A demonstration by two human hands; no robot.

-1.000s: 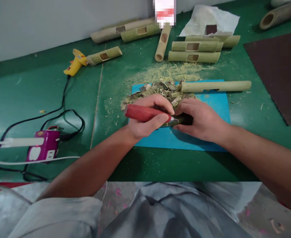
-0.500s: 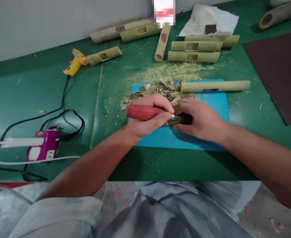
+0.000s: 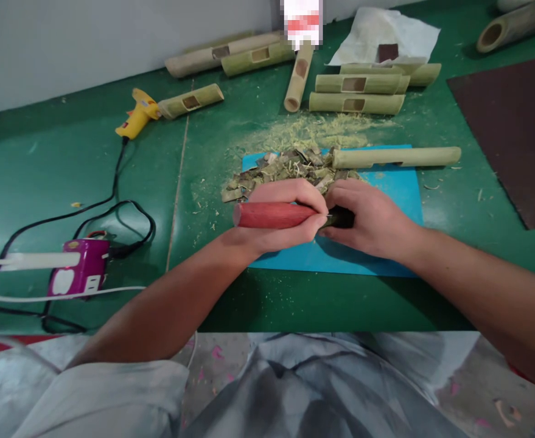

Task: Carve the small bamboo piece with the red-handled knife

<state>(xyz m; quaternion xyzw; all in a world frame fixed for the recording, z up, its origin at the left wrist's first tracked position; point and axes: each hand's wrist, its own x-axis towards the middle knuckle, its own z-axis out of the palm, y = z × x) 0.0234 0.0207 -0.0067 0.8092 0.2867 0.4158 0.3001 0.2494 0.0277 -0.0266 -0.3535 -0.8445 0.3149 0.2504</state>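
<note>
My left hand [image 3: 290,194] is closed around the red wooden handle of a carving chisel [image 3: 271,215], its grip far forward near the metal. Most of the blade is hidden by the fingers. It points right, toward a short dark-green bamboo piece [image 3: 341,218], which my right hand [image 3: 370,213] pinches between thumb and fingers. Both hands almost meet above a blue mat [image 3: 290,258]. Just behind them lies a heap of bamboo chips and shavings [image 3: 294,167]. A long pale bamboo tube [image 3: 397,157] rests on the mat's far right edge.
Notched bamboo tubes [image 3: 356,103] lie toward the back, near a white cloth [image 3: 386,36]. On the left are a yellow glue gun [image 3: 137,115], a purple power socket [image 3: 84,264] and loose cords. A dark brown board [image 3: 518,134] covers the right side of the green table [image 3: 221,298].
My left hand has slid slightly right with the chisel, closing in on my right hand. The metal that showed before is now mostly covered. My right hand has hardly moved.
</note>
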